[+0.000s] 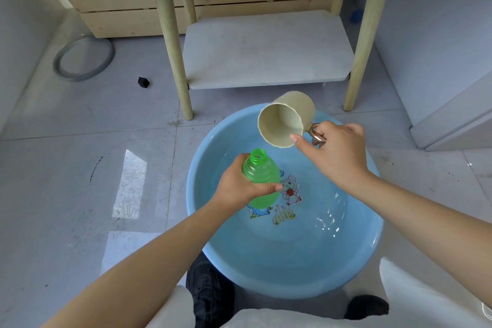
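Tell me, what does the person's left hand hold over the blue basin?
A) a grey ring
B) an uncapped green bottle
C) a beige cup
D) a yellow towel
B: the left hand grips the green bottle, its neck open, above the blue basin; the right hand holds the beige cup by its handle.

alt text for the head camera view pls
The left hand grips an uncapped green bottle and the right hand holds a beige cup by its handle, tipped on its side, both over a blue basin of water. A table stands behind on a tiled floor.
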{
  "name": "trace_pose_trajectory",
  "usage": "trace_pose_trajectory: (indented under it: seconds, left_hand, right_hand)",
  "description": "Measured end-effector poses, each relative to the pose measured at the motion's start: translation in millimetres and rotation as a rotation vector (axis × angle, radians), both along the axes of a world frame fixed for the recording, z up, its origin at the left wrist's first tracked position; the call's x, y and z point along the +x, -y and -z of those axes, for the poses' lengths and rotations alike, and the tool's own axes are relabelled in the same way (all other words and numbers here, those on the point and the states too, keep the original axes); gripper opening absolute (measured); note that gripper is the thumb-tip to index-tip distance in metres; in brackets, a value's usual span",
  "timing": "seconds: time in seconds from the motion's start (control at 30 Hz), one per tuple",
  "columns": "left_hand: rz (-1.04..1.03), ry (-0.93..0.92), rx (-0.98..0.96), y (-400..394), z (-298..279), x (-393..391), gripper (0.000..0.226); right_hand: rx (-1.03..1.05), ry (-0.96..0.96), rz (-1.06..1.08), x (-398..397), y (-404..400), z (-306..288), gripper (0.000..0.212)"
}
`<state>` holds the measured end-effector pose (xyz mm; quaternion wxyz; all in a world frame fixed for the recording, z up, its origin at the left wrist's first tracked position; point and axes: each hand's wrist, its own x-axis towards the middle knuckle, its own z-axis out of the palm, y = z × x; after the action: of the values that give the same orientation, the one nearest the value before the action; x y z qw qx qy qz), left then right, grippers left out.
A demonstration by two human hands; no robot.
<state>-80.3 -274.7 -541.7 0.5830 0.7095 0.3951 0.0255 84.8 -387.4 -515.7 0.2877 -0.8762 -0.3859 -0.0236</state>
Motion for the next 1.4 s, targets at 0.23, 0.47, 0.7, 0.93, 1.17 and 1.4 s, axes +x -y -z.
trace_pose_trajectory:
  seconds: [0.23,0.47,0.7,0.93,1.17,1.4]
  left_hand:
    - [-0.045,0.036,-0.052,-1,2,-6,0.062]
    - [-0.090,0.025,-0.083,-5,9,-11,0.060]
    - [-0.107,0.011,-0.059,-7,12,-13,0.058]
    - [-0.098,-0.009,-0.042,-7,15,-12,0.058]
    - [-0.042,-0.027,0.007,-4,14,-10,0.061]
    - [0.005,-0.032,0.059,-1,13,-5,0.062]
  right_hand:
    - [-0.355,0.187,-0.080,14,3,36,0.046]
    - [-0.788,0.452,-0.262,16,0,51,0.052]
    - [-0.939,0.540,-0.356,11,7,59,0.061]
    - [-0.750,0.127,-0.240,3,12,54,0.048]
    - [-0.561,-0.533,0.093,13,4,34,0.055]
    - [-0.144,-0.864,0.147,13,9,10,0.041]
